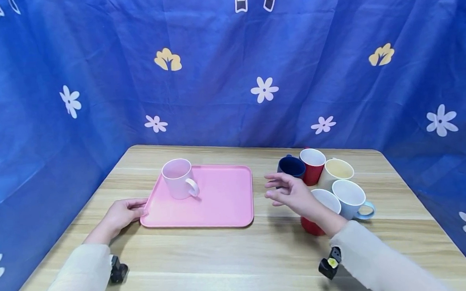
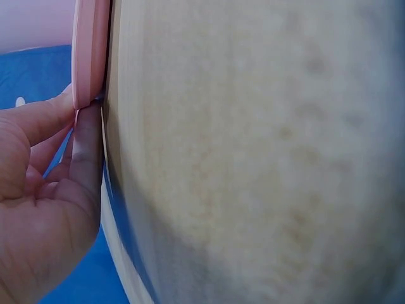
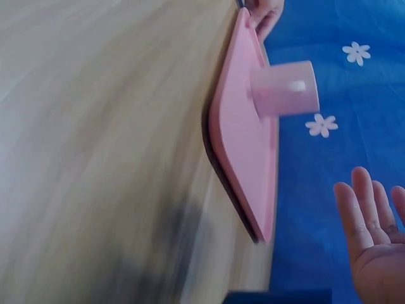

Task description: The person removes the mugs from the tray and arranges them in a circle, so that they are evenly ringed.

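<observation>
A pink tray (image 1: 220,199) lies on the wooden table, with a pale pink mug (image 1: 177,180) upright on its left part. My left hand (image 1: 121,217) pinches the tray's near left edge; in the left wrist view the thumb and a finger (image 2: 87,149) meet at the pink rim (image 2: 90,57). My right hand (image 1: 296,196) hovers between the tray and a group of mugs, its fingers spread and holding nothing. It overlaps the navy mug (image 1: 291,166) and the near red mug (image 1: 312,227) in the head view. The right wrist view shows the same hand (image 3: 380,247) with fingers extended.
Beside these stand another red mug (image 1: 312,169), a cream mug (image 1: 336,171) and a light blue mug (image 1: 350,200), its handle to the right. A blue curtain (image 1: 214,97) with flowers surrounds the wooden table (image 1: 208,267).
</observation>
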A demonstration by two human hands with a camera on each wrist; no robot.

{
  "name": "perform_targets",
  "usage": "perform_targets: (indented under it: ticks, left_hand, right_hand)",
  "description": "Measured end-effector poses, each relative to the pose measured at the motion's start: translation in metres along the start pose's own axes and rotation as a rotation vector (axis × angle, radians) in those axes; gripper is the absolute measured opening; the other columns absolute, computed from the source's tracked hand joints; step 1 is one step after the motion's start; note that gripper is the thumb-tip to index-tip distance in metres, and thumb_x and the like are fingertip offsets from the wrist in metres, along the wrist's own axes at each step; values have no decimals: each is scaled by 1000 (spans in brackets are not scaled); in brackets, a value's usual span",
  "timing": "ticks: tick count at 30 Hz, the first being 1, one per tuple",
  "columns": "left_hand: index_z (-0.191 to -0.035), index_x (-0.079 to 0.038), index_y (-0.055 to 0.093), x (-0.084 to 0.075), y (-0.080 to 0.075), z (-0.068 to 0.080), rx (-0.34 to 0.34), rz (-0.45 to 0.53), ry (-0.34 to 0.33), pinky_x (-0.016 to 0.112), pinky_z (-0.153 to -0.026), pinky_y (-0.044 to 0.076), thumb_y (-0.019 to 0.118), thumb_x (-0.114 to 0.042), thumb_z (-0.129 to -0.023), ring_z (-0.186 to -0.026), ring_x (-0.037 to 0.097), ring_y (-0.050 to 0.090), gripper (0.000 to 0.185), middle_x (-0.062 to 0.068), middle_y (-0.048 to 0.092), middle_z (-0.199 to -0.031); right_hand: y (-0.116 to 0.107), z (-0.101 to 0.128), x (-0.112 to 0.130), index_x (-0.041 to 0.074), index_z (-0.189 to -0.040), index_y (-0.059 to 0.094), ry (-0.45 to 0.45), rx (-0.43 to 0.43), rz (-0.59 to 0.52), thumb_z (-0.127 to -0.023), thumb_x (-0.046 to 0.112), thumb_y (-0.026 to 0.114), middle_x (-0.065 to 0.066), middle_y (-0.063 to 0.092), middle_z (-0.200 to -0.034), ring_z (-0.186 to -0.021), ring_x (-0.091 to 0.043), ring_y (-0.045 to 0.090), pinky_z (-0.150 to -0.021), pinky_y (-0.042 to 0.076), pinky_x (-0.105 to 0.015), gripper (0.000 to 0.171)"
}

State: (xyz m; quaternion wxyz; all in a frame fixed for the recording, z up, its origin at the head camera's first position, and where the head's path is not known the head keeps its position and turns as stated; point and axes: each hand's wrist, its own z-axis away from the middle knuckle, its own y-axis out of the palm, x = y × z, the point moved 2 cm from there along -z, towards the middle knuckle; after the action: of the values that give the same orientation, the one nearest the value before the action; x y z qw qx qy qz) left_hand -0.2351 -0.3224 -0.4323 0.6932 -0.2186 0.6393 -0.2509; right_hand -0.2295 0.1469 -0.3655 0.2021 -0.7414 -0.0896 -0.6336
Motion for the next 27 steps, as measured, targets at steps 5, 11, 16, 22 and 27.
perform_targets:
  ticks: [5,11,16,22,27]
  left_hand:
    - [-124,16,52,1,1,0,4,16,7,15,-72,49,67,-9,-88,-87,-1,55,46,30,57,-120]
    - [-124,16,53,0,1,0,3,12,15,14,-72,48,68,-10,-88,-88,-1,55,46,30,57,-120]
    - [-124,15,54,0,1,1,0,-6,13,14,-73,47,68,-11,-88,-92,4,55,46,29,57,-121]
    - [-124,14,54,0,0,1,-5,-22,11,13,-73,47,69,-13,-88,-96,9,56,48,29,57,-121]
    - [-124,15,53,-1,0,1,0,2,7,14,-73,48,68,-11,-88,-91,2,55,47,30,57,-121]
  right_hand:
    - [20,-11,-5,-1,-132,50,3,28,-10,-88,9,68,-23,58,-121,-101,-31,63,-79,54,-46,49]
    - [44,-26,-13,0,-132,51,8,35,-61,-88,8,68,-24,58,-120,-101,-29,63,-81,51,-54,48]
    - [62,-41,-20,0,-132,51,39,38,-100,-88,9,68,-27,55,-123,-103,-28,62,-83,52,-50,48]
    - [81,-56,-25,-1,-131,52,27,29,-103,-87,9,69,-27,56,-122,-101,-29,62,-83,52,-48,48]
    - [94,-68,-31,-2,-130,53,-26,9,-54,-87,9,70,-23,59,-119,-99,-28,63,-81,54,-38,48]
